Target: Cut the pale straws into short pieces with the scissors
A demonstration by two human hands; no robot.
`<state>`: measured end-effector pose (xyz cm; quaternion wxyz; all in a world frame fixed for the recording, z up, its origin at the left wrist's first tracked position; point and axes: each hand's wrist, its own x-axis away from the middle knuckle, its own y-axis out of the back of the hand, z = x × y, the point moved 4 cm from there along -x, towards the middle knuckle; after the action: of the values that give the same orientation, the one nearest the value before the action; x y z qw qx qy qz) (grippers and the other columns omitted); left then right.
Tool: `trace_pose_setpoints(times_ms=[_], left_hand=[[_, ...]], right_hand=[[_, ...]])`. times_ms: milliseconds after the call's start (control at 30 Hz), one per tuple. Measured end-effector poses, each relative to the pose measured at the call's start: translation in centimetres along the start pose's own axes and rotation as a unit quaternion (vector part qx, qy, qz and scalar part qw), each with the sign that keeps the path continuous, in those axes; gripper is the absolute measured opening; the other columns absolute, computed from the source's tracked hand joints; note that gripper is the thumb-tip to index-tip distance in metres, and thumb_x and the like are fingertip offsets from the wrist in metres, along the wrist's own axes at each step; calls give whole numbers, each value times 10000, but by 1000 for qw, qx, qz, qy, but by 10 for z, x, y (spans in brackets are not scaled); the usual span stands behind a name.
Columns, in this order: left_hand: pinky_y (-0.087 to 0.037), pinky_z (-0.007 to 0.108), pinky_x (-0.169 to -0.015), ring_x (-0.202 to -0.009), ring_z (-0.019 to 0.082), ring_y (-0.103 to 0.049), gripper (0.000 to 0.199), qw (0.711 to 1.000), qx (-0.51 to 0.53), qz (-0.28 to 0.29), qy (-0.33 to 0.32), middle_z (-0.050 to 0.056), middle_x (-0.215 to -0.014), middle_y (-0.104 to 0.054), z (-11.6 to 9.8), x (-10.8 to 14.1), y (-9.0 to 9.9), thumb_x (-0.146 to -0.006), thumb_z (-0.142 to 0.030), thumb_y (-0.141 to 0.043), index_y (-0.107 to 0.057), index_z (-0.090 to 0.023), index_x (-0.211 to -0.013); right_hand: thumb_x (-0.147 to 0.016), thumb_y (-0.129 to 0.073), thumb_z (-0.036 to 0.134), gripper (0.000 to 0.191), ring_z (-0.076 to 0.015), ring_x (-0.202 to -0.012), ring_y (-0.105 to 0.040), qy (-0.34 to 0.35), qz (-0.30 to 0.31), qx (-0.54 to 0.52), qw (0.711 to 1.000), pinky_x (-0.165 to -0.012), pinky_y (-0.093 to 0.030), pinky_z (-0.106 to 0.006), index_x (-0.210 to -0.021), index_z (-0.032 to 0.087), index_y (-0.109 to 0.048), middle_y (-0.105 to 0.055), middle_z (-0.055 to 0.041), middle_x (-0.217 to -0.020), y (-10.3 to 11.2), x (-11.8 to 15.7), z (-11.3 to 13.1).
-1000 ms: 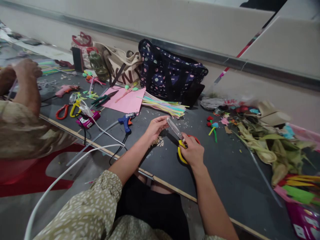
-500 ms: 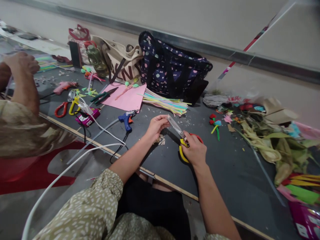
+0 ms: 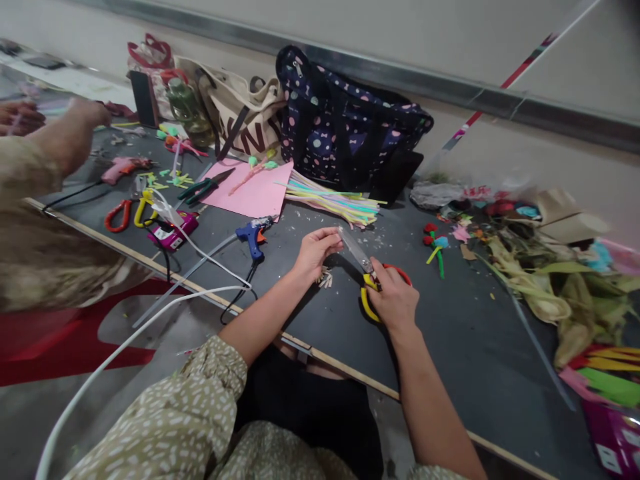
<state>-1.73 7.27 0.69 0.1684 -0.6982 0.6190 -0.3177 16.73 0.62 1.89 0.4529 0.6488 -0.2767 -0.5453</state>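
Note:
My right hand (image 3: 395, 293) is wrapped round scissors (image 3: 356, 250) with yellow and red handles; their silver blades point up and left, apparently together. At the blade tips, my left hand (image 3: 318, 252) has its fingers pinched; whatever it holds is too small to make out. Just below and right of the left hand, small pale cut pieces (image 3: 326, 277) lie on the dark table (image 3: 450, 353). A blue glue gun (image 3: 251, 238) rests left of my left hand. Pipe cleaners (image 3: 335, 200) in pale colours lie behind the hands.
Another person's arm (image 3: 67, 137) reaches in at the left. Bags (image 3: 345, 127) stand along the wall. Pink paper (image 3: 250, 190), pliers (image 3: 206, 187) and a power strip (image 3: 174, 230) with a white cable are on the left. Scraps and leaves (image 3: 545, 267) pile up at the right.
The other person's near arm has moved right and forward, and a second hand now shows at far left. My hands and the scissors keep nearly the same pose; the view has shifted slightly.

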Motion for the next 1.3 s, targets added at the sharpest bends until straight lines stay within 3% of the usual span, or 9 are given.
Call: trace_pose_setpoints(times_ms=[633, 1300], left_hand=[[-517, 304, -728, -590, 101, -615, 276, 999, -30, -25, -30, 0, -671, -666, -2, -2, 3, -522, -231, -828, -699, -145, -750], [-520, 275, -697, -575, 91, -614, 259, 1000, -1, -10, -3, -10, -638, -656, -2, 0, 3, -544, -195, -801, -671, -142, -761]], right_hand=[[-816, -542, 321, 497, -152, -804, -593, 6, 34, -10, 999, -597, -333, -255, -1302, 219, -536, -677, -42, -954, -5, 2, -2], [-786, -576, 357, 511, -170, -823, -586, -13, 55, -45, 997, -627, -348, -255, -1282, 243, -531, -652, -41, -960, -2, -1, 1]])
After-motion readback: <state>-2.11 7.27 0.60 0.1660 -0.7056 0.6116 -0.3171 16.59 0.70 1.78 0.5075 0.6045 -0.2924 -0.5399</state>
